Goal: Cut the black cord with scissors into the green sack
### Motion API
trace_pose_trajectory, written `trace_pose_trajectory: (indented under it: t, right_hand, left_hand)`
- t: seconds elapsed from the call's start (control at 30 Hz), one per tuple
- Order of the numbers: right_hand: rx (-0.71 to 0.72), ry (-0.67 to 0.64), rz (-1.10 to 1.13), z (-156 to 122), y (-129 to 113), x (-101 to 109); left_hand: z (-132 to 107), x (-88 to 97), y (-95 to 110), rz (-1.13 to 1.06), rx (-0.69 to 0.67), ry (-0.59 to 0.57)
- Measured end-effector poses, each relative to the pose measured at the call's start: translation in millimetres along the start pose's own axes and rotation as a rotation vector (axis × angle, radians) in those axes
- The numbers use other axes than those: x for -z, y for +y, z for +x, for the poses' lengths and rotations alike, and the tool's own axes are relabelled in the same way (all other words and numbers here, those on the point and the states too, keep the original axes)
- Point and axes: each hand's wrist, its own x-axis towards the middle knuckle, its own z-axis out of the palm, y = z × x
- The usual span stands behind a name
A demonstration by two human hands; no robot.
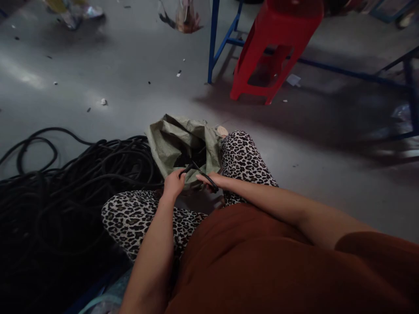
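Clenched around one end of a short black cable [196, 171], the left hand [173, 183] holds it just above the person's lap. Beside it, the right hand [209, 179] grasps the cable's other, looped end. Behind both hands, a green sack [170, 139] lies open on the floor. A heap of black cable [65, 183] fills the left, and a red stool [275, 48] stands further back, on the right.
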Motion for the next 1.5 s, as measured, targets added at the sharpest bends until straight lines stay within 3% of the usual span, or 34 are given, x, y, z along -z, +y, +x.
trace_pose_trajectory:
  t: [0.4,1.07,1.5]
  right_hand:
    - [0.021,-0.078,0.008,-0.8,2.9,-1.6]
    - [0.065,-0.138,0.034,1.1,6.1,-1.0]
    - [0.002,-0.039,-0.021,-4.3,2.5,-2.9]
  left_hand:
    - [0.9,-2.2,-2.3,-0.057,-0.028,0.024]
    - [1.4,-3.9,-3.4,-0.124,-0.099,-0.162]
    - [0.6,-0.2,0.2,-0.102,-0.103,-0.201]
